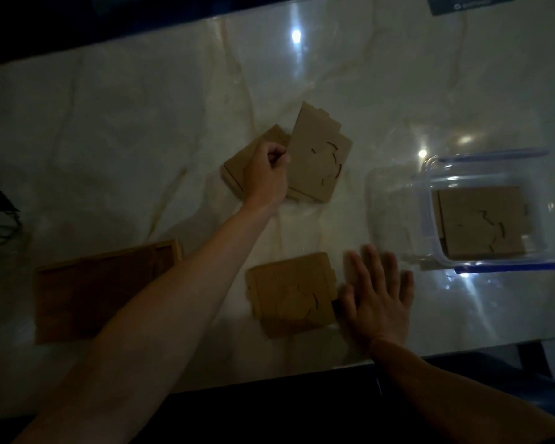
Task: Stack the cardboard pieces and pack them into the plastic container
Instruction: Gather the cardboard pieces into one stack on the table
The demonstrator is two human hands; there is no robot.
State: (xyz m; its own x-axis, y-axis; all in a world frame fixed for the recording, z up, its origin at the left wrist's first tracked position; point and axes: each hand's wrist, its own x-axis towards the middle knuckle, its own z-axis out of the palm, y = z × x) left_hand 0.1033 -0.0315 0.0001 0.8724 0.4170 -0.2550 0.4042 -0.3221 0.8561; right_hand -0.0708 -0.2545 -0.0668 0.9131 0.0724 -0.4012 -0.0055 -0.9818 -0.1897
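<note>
Dim light, glossy pale marbled tabletop [141,129]. We judge the task partly done.

Packed: the clear plastic container with blue clip edges [430,219], at 3 o'clock, already holds flat brown die-cut cardboard pieces [481,222], at least two by the offset edges; the exact count we cannot tell.

Left outside: three groups. At 12 o'clock from table centre, a flat brown cardboard piece [237,161] lies under our left hand [265,174], and a second brown cardboard piece with curved slits [321,155] leans tilted just to its 3 o'clock side, overlapping it. At 6 o'clock lies a small brown cardboard stack [289,294], roughly squared.

Left hand: fingers curled, pinching the near edge of the tilted piece while the palm sits over the flat one. Right hand [375,299]: fingers spread, flat on the table, thumb side touching the 3 o'clock edge of the near stack.

A wooden rectangular tray [87,293] at 8 o'clock lies apart from the work.

Remaining, in our judgement: merge the far pieces, join them to the near stack, then load all into the container.
</note>
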